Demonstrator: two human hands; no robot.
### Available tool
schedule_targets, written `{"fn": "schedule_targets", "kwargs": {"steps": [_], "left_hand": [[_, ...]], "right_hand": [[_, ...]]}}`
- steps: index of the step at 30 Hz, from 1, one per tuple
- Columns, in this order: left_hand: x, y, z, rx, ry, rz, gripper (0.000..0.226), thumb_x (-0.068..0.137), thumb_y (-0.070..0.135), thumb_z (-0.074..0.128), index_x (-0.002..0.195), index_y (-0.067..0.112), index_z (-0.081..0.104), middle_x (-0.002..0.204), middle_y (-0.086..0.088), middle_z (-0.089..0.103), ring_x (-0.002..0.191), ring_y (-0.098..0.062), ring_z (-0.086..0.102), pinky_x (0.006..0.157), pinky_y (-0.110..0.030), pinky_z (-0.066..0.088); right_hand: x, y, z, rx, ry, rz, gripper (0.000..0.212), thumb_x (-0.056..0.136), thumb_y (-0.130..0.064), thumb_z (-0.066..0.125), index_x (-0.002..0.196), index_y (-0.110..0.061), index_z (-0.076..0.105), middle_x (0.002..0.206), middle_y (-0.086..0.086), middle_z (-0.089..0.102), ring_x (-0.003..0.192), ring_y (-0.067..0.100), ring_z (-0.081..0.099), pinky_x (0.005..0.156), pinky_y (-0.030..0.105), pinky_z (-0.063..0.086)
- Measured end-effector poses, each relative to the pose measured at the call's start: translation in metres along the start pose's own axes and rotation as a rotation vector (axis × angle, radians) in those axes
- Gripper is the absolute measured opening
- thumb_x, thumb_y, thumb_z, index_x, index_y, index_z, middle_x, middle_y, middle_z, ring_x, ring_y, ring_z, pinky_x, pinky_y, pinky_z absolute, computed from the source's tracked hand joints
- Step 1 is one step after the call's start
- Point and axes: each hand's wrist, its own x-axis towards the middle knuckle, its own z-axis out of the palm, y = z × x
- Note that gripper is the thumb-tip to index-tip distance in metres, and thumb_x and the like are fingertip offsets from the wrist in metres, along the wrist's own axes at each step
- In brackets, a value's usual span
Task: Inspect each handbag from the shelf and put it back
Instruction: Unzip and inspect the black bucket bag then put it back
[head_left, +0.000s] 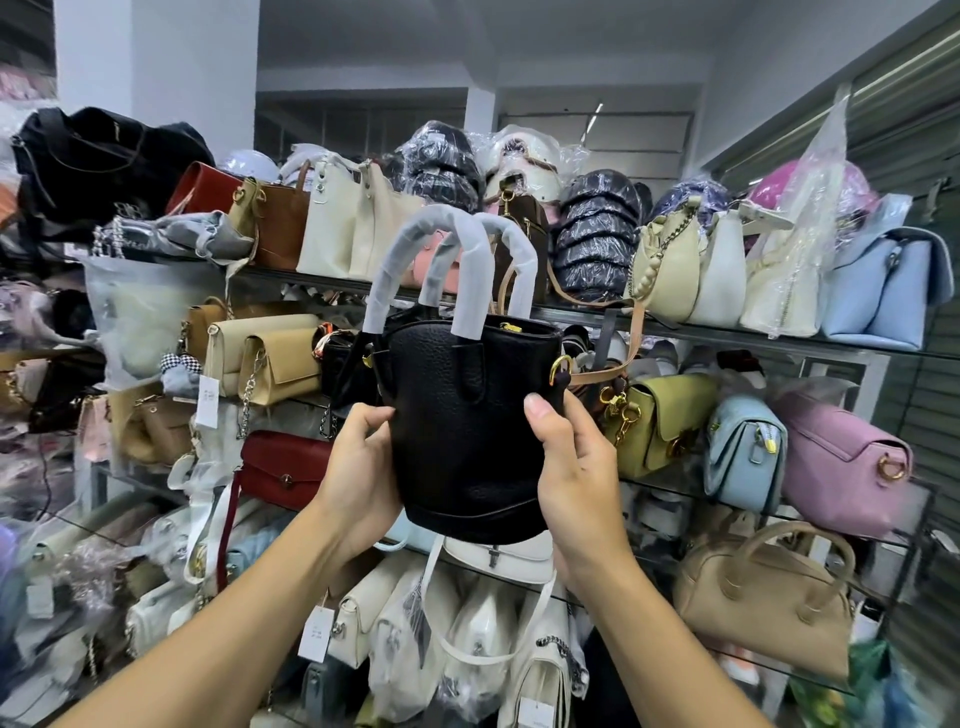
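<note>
A person's two bare arms reach forward from the bottom of the view, holding a small black pebbled-leather bucket handbag (467, 415) upright in the air, in front of crowded shelves and not resting on any of them. The left hand (358, 467) grips the bag's left side, thumb on the front and fingers curled round behind, out of sight. The right hand (576, 483) grips the right side the same way, thumb pressed flat on the front panel. The bag's two top handles (395, 260) stand up in arches, wrapped in white foam sheet. A gold ring (560, 369) sits on its right edge.

Behind it, a glass shelf (831, 349) carries a row of bags: cream handbags (332, 228) to the left, a light blue handbag (878, 291) at the far right, and plastic-wrapped dark bags between them. On the tier below are a red clutch (285, 467) at left, then to the right of the held bag a yellow-green bag (665, 426), a small pale blue quilted bag (743, 452) and a pink handbag (841, 467). Lower right sits a tan handbag (763, 597) with two rounded handles
</note>
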Motion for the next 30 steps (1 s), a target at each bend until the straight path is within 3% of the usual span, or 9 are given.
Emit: {"fn": "schedule_targets", "kwargs": {"steps": [2, 5, 9, 12, 15, 18, 22, 27, 30], "left_hand": [[0.000, 0.001, 0.000, -0.021, 0.001, -0.008, 0.050, 0.095, 0.040, 0.035, 0.117, 0.014, 0.070, 0.129, -0.015, 0.068, 0.121, -0.034, 0.059, 0.116, -0.049, 0.035], [-0.002, 0.004, 0.002, -0.015, 0.012, -0.029, 0.047, 0.095, 0.041, 0.040, 0.115, 0.012, 0.071, 0.122, -0.016, 0.071, 0.108, -0.032, 0.067, 0.107, -0.044, 0.044], [-0.006, 0.003, 0.008, -0.022, -0.013, -0.058, 0.045, 0.096, 0.039, 0.045, 0.112, 0.008, 0.072, 0.113, -0.016, 0.074, 0.091, -0.030, 0.074, 0.091, -0.040, 0.050], [-0.006, 0.002, 0.009, -0.029, -0.021, -0.067, 0.046, 0.086, 0.039, 0.054, 0.111, 0.005, 0.073, 0.114, -0.017, 0.074, 0.091, -0.031, 0.074, 0.089, -0.039, 0.051], [-0.007, 0.002, 0.009, -0.033, -0.020, -0.083, 0.046, 0.085, 0.041, 0.056, 0.101, 0.005, 0.079, 0.113, -0.017, 0.074, 0.092, -0.030, 0.074, 0.092, -0.039, 0.051], [-0.007, 0.000, 0.009, -0.035, -0.006, -0.113, 0.047, 0.096, 0.043, 0.050, 0.102, 0.006, 0.080, 0.116, -0.016, 0.074, 0.098, -0.030, 0.074, 0.098, -0.040, 0.050], [-0.009, 0.001, 0.016, -0.065, 0.006, -0.112, 0.044, 0.100, 0.043, 0.050, 0.109, 0.009, 0.077, 0.116, -0.011, 0.075, 0.100, -0.026, 0.074, 0.100, -0.040, 0.049], [-0.013, 0.005, 0.025, -0.025, 0.026, -0.078, 0.046, 0.096, 0.048, 0.054, 0.124, 0.015, 0.070, 0.118, -0.007, 0.075, 0.101, -0.023, 0.074, 0.092, -0.037, 0.052], [-0.015, 0.007, 0.029, 0.000, 0.024, -0.082, 0.050, 0.095, 0.051, 0.054, 0.125, 0.014, 0.069, 0.120, -0.008, 0.074, 0.102, -0.023, 0.073, 0.091, -0.036, 0.052]], "right_hand": [[-0.002, -0.006, 0.000, 0.042, -0.063, -0.009, 0.020, 0.098, -0.027, 0.067, 0.115, -0.023, 0.075, 0.116, -0.005, 0.077, 0.116, 0.012, 0.069, 0.104, 0.034, 0.051], [-0.002, -0.012, -0.001, 0.036, -0.087, -0.027, 0.036, 0.087, -0.038, 0.079, 0.118, -0.019, 0.076, 0.116, 0.003, 0.077, 0.113, 0.023, 0.071, 0.101, 0.041, 0.055], [0.002, -0.013, 0.000, -0.011, -0.036, -0.063, 0.058, 0.069, -0.053, 0.088, 0.117, -0.025, 0.073, 0.106, 0.001, 0.077, 0.089, 0.007, 0.070, 0.078, 0.022, 0.056], [0.005, -0.016, 0.000, 0.016, -0.040, -0.058, 0.053, 0.068, -0.053, 0.084, 0.112, -0.027, 0.073, 0.105, 0.004, 0.076, 0.083, 0.003, 0.069, 0.073, 0.018, 0.054], [0.007, -0.016, -0.001, 0.030, -0.013, -0.032, 0.044, 0.058, -0.058, 0.084, 0.096, -0.036, 0.077, 0.097, -0.004, 0.076, 0.083, 0.003, 0.068, 0.074, 0.017, 0.053], [0.009, -0.016, -0.002, 0.038, 0.025, -0.010, 0.049, 0.059, -0.059, 0.078, 0.099, -0.031, 0.073, 0.093, -0.005, 0.075, 0.085, 0.004, 0.068, 0.078, 0.019, 0.053], [0.013, -0.017, -0.004, 0.042, 0.088, 0.032, 0.056, 0.072, -0.059, 0.074, 0.110, -0.018, 0.073, 0.102, 0.008, 0.077, 0.091, 0.011, 0.067, 0.089, 0.034, 0.054], [0.019, -0.023, -0.013, 0.122, 0.173, 0.133, 0.049, 0.089, -0.051, 0.069, 0.101, -0.005, 0.076, 0.106, 0.013, 0.078, 0.108, 0.031, 0.072, 0.100, 0.049, 0.056], [0.023, -0.026, -0.017, 0.173, 0.195, 0.173, 0.041, 0.096, -0.043, 0.066, 0.098, -0.004, 0.078, 0.105, 0.012, 0.079, 0.109, 0.032, 0.073, 0.101, 0.052, 0.055]]}}
